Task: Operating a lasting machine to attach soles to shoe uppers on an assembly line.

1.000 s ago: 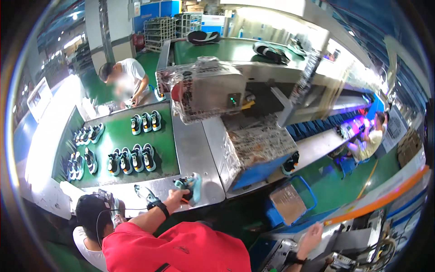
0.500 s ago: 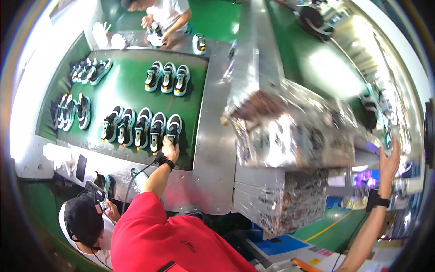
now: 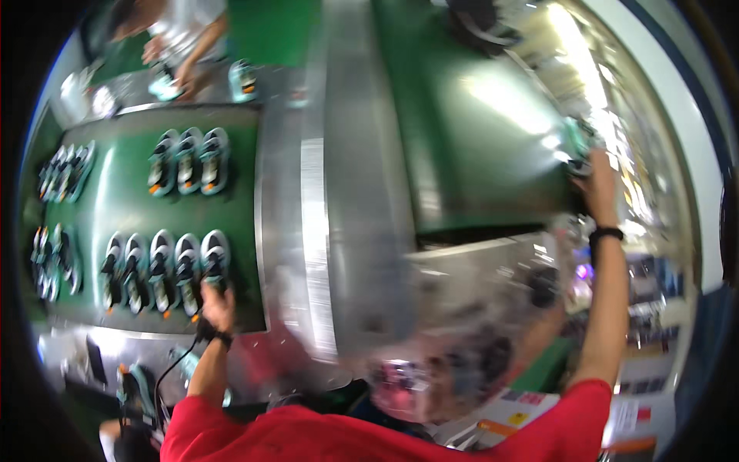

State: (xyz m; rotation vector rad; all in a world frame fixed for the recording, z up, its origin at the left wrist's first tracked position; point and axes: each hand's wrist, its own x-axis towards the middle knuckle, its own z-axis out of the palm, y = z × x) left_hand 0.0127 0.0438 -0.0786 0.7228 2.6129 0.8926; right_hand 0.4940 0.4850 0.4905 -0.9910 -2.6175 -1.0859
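Observation:
My left hand (image 3: 219, 308) grips the near end of the rightmost sneaker (image 3: 215, 252), a black, white and teal one with an orange tab. It stands at the right end of the near row on the green work surface (image 3: 112, 208). Far out on the right, my right hand (image 3: 600, 187) reaches up to a teal and dark shoe (image 3: 576, 158). Its fingers are blurred against that shoe, so their grip is unclear. Three similar sneakers (image 3: 185, 162) stand farther back, and more are grouped along the left side (image 3: 68, 173).
A glossy, plastic-wrapped box (image 3: 477, 308) lies between my arms, smeared by motion. Metal edging (image 3: 292, 231) borders the green surface. At the far side a co-worker (image 3: 188, 35) handles a shoe, another shoe (image 3: 242, 81) beside them. Another person's dark head (image 3: 138, 440) is at lower left.
The view has swung to the right, so the shoe rows sit farther left. My right arm is raised, its hand now at the teal shoe. My left hand stays on the same sneaker.

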